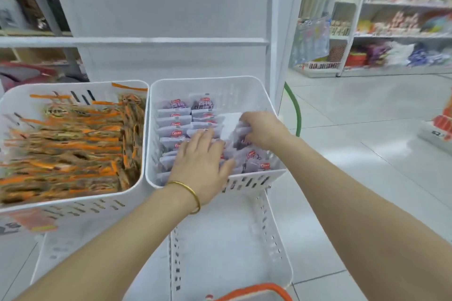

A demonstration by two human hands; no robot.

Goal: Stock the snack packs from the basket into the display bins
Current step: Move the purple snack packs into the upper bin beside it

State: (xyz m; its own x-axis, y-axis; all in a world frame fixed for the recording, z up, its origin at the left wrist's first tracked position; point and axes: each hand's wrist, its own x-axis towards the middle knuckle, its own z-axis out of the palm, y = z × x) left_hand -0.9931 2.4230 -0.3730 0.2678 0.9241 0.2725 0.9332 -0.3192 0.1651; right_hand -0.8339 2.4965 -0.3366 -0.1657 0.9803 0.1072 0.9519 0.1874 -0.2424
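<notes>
- Found purple-and-white snack packs (175,127) standing inside the right bin (220,85): two tidy columns at its left, looser ones at its right.
- Noted right hand (261,129) inside that bin at its right side, fingers curled round some of the loose snack packs.
- Noted left hand (200,161) laid flat on the packs near the bin's front middle, fingers straight and slightly spread, grasping nothing; gold bangle (189,190) on its wrist.
- Observed left bin (102,90) just beside the first, filled with orange-and-brown packets (73,149).
- Recorded lower bin (266,227), white and slotted, on the tier below, under the forearms.
- Recorded basket (256,288) at the bottom edge, only its orange rim in view, contents not visible.
- Logged blurred store shelves (401,2) carrying goods at far right, beyond a pale tiled floor (354,117).
</notes>
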